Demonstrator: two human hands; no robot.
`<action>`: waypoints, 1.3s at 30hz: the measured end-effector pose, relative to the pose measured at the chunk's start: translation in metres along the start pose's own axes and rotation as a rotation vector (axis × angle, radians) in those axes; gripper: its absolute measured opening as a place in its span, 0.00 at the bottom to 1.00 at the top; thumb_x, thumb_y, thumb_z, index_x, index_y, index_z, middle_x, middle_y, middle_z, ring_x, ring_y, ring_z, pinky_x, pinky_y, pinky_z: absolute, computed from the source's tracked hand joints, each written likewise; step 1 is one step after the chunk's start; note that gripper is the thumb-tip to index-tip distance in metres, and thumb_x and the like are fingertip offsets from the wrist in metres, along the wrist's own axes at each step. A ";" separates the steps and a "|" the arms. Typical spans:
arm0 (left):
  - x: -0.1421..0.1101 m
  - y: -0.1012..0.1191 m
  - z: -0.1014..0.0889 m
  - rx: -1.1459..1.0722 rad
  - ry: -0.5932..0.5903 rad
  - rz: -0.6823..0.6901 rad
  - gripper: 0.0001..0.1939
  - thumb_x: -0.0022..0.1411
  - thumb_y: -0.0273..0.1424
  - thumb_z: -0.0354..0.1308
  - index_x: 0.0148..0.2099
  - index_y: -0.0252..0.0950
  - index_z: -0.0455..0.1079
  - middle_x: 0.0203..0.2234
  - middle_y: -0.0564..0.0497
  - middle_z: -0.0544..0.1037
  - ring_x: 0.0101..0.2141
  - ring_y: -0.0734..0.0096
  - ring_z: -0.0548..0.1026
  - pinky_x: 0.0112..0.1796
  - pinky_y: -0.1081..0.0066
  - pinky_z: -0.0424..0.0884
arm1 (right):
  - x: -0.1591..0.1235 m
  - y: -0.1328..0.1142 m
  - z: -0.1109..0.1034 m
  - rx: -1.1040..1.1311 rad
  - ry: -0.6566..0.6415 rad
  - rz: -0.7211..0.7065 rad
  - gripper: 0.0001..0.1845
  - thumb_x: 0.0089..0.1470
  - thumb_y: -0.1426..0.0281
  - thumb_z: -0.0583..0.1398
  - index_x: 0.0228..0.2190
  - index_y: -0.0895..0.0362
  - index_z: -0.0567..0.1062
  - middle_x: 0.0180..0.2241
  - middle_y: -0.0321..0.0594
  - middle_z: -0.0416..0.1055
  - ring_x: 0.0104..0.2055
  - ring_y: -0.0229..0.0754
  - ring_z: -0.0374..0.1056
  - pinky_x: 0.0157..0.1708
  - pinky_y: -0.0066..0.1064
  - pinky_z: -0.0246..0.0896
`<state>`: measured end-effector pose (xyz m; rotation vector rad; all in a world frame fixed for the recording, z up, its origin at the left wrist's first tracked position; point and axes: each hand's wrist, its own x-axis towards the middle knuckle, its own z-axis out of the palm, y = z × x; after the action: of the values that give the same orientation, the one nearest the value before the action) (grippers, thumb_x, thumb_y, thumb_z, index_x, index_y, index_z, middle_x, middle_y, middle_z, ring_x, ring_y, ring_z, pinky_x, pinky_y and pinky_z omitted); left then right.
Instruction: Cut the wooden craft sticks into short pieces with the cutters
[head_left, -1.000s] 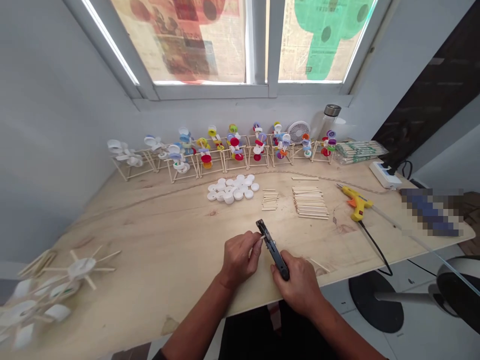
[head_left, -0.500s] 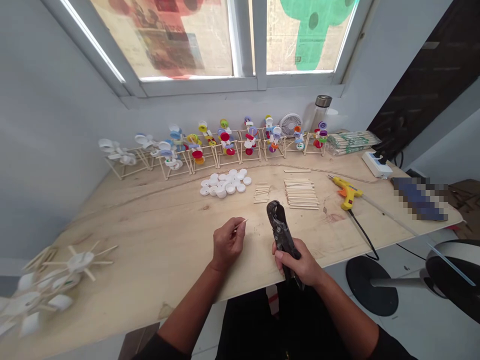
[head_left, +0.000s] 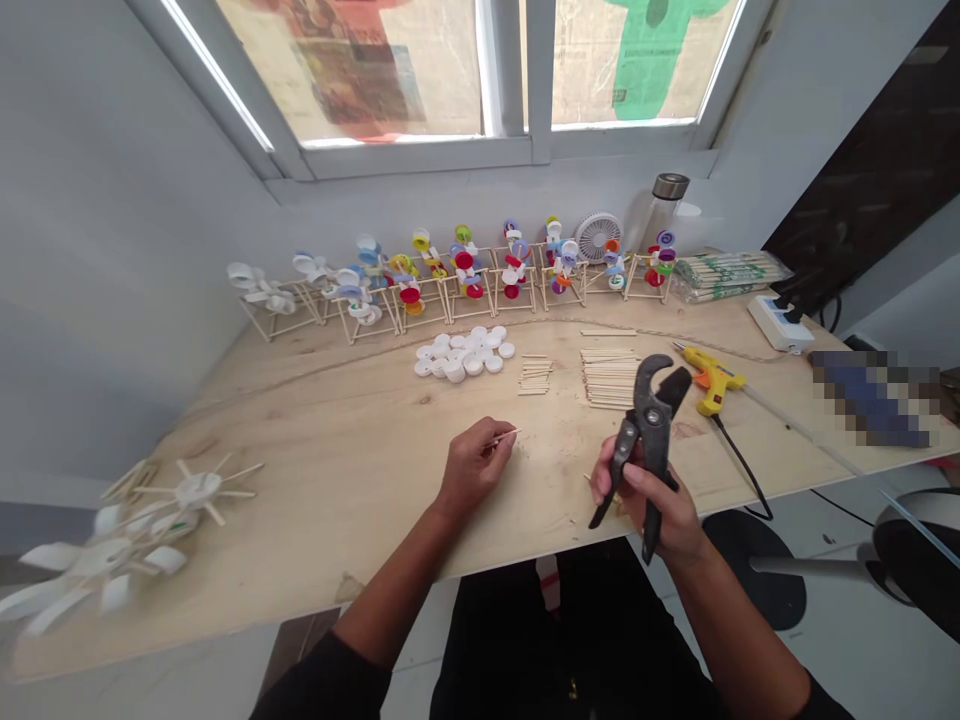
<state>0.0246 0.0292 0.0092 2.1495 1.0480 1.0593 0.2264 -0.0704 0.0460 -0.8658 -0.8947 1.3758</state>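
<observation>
Black ratchet cutters are gripped by their handles in my right hand, raised over the table's front edge with the curved jaws spread apart. My left hand rests on the table, its fingers pinched on a thin wooden stick whose tip pokes out to the right. Beyond my left hand lies a small pile of short sticks. A larger pile of longer sticks is behind the cutters, partly covered by them. White bottle caps sit in a cluster left of the short sticks.
Stick frames with coloured cap wheels line the back by the wall. A yellow glue gun and its cable lie at right, near a white power strip. White-hubbed stick wheels are at left. A small fan stands behind.
My right hand has lifted the cutters and moved them right; their jaws and handles are now spread apart. My left hand still pinches the stick. The view has shifted slightly.
</observation>
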 end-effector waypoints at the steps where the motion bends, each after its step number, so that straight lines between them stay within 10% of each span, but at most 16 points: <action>1: 0.000 0.004 0.001 0.000 -0.048 0.021 0.08 0.60 0.30 0.50 0.33 0.34 0.69 0.25 0.51 0.72 0.25 0.76 0.69 0.25 0.76 0.65 | -0.005 0.000 -0.005 0.017 0.028 0.008 0.12 0.51 0.63 0.56 0.37 0.57 0.67 0.25 0.38 0.66 0.27 0.42 0.63 0.30 0.35 0.59; 17: 0.009 0.048 0.060 0.370 -0.576 0.327 0.08 0.62 0.31 0.47 0.33 0.38 0.66 0.30 0.53 0.68 0.26 0.76 0.67 0.22 0.76 0.58 | -0.030 -0.004 -0.025 0.012 0.170 0.032 0.11 0.51 0.63 0.56 0.36 0.56 0.69 0.25 0.39 0.65 0.29 0.43 0.62 0.30 0.35 0.58; 24: 0.011 0.048 0.059 0.476 -0.587 0.347 0.04 0.62 0.28 0.46 0.34 0.36 0.60 0.30 0.52 0.67 0.26 0.72 0.67 0.22 0.73 0.59 | -0.027 0.002 -0.025 0.029 0.139 0.049 0.12 0.52 0.63 0.56 0.36 0.57 0.69 0.25 0.40 0.65 0.28 0.43 0.62 0.30 0.36 0.58; 32: 0.053 0.004 0.024 0.631 -0.387 -0.021 0.06 0.63 0.30 0.44 0.37 0.37 0.61 0.37 0.49 0.69 0.33 0.69 0.70 0.26 0.73 0.59 | -0.019 0.011 -0.016 0.011 0.097 0.094 0.12 0.52 0.62 0.57 0.37 0.56 0.69 0.26 0.40 0.67 0.30 0.43 0.63 0.31 0.34 0.59; 39: 0.082 -0.016 0.021 0.646 -0.331 -0.072 0.05 0.61 0.28 0.47 0.36 0.37 0.64 0.35 0.48 0.70 0.34 0.69 0.70 0.26 0.74 0.59 | -0.017 0.011 -0.007 -0.076 0.101 0.132 0.13 0.52 0.61 0.58 0.37 0.57 0.69 0.27 0.40 0.67 0.30 0.43 0.63 0.32 0.35 0.59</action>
<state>0.0679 0.1034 0.0203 2.6301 1.4173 0.3174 0.2280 -0.0872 0.0332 -1.0595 -0.8288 1.4054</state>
